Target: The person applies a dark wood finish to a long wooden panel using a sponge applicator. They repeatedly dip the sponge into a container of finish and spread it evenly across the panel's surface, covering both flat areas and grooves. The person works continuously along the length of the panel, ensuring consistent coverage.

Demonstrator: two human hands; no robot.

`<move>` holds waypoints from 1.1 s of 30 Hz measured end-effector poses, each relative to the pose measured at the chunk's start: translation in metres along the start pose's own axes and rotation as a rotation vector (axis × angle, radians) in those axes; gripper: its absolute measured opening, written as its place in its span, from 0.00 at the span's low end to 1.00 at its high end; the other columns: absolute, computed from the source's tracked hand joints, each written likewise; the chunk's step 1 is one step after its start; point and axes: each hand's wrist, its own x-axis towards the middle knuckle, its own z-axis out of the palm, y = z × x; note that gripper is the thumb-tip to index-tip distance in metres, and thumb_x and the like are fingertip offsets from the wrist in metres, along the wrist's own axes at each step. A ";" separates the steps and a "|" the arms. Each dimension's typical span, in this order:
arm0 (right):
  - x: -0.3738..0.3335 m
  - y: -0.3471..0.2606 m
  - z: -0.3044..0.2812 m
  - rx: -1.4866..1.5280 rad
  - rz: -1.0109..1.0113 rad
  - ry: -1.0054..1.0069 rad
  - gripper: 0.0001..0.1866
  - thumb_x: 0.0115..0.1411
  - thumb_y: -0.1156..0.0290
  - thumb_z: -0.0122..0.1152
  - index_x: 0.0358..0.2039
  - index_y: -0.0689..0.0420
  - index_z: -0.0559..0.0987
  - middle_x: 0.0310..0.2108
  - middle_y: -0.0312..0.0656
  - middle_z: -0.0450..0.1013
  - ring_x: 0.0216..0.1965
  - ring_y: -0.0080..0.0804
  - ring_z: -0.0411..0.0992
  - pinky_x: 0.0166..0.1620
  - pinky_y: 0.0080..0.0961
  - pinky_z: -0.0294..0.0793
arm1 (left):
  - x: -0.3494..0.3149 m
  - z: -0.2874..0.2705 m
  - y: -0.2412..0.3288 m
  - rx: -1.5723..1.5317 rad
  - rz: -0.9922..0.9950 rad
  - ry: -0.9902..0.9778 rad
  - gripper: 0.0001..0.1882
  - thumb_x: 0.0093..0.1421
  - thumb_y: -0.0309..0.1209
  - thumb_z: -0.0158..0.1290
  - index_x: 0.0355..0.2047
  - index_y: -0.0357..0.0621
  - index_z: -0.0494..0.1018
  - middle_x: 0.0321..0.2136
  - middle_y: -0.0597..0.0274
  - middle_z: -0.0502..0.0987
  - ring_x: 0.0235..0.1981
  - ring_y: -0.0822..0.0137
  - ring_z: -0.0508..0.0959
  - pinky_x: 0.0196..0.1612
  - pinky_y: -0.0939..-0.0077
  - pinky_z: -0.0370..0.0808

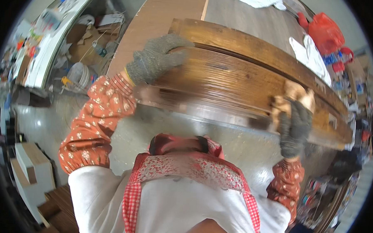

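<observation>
A brown wooden panel (225, 74) with a long dark groove lies across the workbench in front of me. Over its left end rests my left hand (158, 57) in a grey knit glove, fingers stretched out along the wood and nothing visible in them. Toward the right end, my right hand (296, 123), also gloved in grey, presses a crumpled tan cloth (295, 93) against the panel, fingers closed on it. The lower left part of the panel is smeared by blur. Red flowered sleeves cover both forearms.
White cloths (310, 55) lie along the bench's right side, beside a red plastic jug (325, 33). At left stands a long white-topped table (53, 23) with clutter; a white bucket (78, 74) sits beside it on the floor. Pale boxes (32, 172) stand at lower left.
</observation>
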 end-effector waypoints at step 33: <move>0.034 -0.186 0.074 -0.243 -0.404 0.201 0.26 0.48 0.61 0.68 0.51 0.45 0.79 0.48 0.39 0.72 0.48 0.38 0.68 0.52 0.39 0.65 | 0.028 0.036 -0.087 0.369 0.739 0.349 0.15 0.67 0.28 0.44 0.51 0.41 0.72 0.51 0.57 0.75 0.51 0.61 0.75 0.55 0.68 0.72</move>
